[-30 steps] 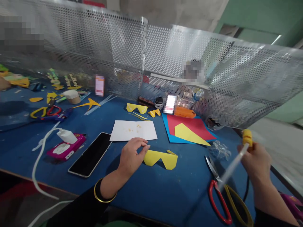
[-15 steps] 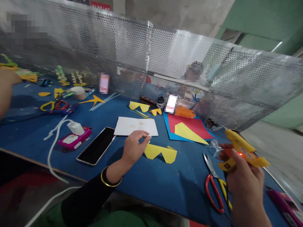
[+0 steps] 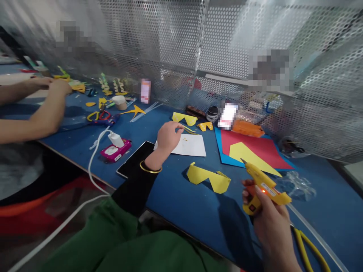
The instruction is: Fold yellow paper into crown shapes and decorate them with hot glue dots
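My right hand [image 3: 266, 223] grips a yellow glue gun [image 3: 262, 185] with its red light on, nozzle pointing up and left, above the blue table [image 3: 176, 211]. A folded yellow paper shape [image 3: 208, 178] lies on the table just left of the gun. My left hand [image 3: 168, 136] hovers over the white paper sheet [image 3: 193, 145], its fingers pinched on a thin yellow paper strip [image 3: 190, 130]. A gold bangle [image 3: 150, 168] circles that wrist.
A black phone [image 3: 133, 162], a pink box with a white charger [image 3: 115, 149] and its cable sit to the left. Red, blue and yellow sheets [image 3: 249, 151] lie ahead. Perforated metal screen [image 3: 198, 56] closes the back. Another person's arms [image 3: 36, 113] rest at far left. Scissor handles [image 3: 309, 249] lie at lower right.
My left hand left the folded yellow shape and reached forward to the thin yellow strip by the white sheet. The glue gun came left, nearer the folded shape. The view swung left.
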`<state>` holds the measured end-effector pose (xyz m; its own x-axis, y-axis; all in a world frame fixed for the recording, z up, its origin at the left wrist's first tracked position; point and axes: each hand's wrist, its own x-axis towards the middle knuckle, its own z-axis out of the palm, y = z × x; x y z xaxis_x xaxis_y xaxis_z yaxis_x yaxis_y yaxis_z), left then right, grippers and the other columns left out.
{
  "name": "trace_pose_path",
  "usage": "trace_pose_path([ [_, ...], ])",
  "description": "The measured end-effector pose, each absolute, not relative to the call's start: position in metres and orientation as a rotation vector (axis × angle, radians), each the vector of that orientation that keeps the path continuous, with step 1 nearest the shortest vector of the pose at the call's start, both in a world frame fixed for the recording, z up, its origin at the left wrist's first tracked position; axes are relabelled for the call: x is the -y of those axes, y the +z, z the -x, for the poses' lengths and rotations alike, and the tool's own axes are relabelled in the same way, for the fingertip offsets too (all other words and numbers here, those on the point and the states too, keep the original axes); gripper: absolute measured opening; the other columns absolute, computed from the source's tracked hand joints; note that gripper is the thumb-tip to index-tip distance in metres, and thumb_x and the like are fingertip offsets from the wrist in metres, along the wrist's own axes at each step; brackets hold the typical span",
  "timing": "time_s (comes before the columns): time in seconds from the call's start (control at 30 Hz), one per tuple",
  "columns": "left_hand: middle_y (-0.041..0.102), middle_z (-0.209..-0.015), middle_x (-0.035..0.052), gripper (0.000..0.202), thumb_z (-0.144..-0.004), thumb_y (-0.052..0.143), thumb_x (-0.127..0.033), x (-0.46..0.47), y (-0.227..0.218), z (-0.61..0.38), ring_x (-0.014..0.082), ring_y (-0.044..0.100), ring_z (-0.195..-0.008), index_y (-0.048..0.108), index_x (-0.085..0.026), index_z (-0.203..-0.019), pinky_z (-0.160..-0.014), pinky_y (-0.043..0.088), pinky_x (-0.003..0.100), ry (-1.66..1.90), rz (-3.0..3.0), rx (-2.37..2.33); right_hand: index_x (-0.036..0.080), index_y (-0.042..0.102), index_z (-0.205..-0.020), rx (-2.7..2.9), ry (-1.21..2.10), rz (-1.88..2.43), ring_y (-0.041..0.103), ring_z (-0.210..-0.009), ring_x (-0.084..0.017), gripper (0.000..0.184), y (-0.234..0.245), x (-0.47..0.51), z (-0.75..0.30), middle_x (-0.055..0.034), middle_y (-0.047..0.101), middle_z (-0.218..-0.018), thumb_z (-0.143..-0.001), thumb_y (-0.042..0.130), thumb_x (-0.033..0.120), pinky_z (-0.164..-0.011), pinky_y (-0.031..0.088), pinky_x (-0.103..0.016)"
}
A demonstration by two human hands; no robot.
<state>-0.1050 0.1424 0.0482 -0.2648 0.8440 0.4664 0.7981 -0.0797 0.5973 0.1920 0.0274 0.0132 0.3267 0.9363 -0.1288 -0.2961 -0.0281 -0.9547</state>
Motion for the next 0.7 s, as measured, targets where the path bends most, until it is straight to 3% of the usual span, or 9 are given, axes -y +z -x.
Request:
trace_pose_path([
  [0.23,0.078,-0.083,0.0078,0.012,-0.082,0.068,-0.015,-0.186,0.019,0.118,0.023,0.07,-0.079,0.078,-0.02,-0.078,-0.074,0.051,0.032,0.891,-1.733,-2.18,0.02,0.073,-0.101,0.702,1.206,1.223,0.062,-0.063,-0.012,0.042,0.011,-0.024,-0.201,-0.0048,0.074,-0.091,-0.066,0.086,0.039,-0.051,0.052,-0.02],
  [0.43,0.079,-0.096,0.0092,0.014,-0.083,0.066,-0.017,-0.194,0.008,0.108,0.024,0.069,-0.089,0.08,-0.019,-0.084,-0.076,0.049,0.032,0.731,-1.762,-2.204,0.021,0.073,-0.106,0.69,1.244,1.287,0.062,-0.065,-0.011,0.048,0.014,-0.019,-0.197,-0.005,0.075,-0.094,-0.066,0.086,0.043,-0.054,0.053,-0.019],
  [0.7,0.078,-0.096,0.007,0.01,-0.082,0.071,-0.024,-0.197,0.0,0.106,0.0246,0.066,-0.096,0.081,-0.022,-0.085,-0.078,0.048,0.031,0.638,-1.834,-2.207,0.021,0.074,-0.106,0.656,1.269,1.332,0.062,-0.066,-0.012,0.047,0.016,-0.017,-0.196,-0.0045,0.075,-0.096,-0.067,0.087,0.045,-0.055,0.053,-0.02],
])
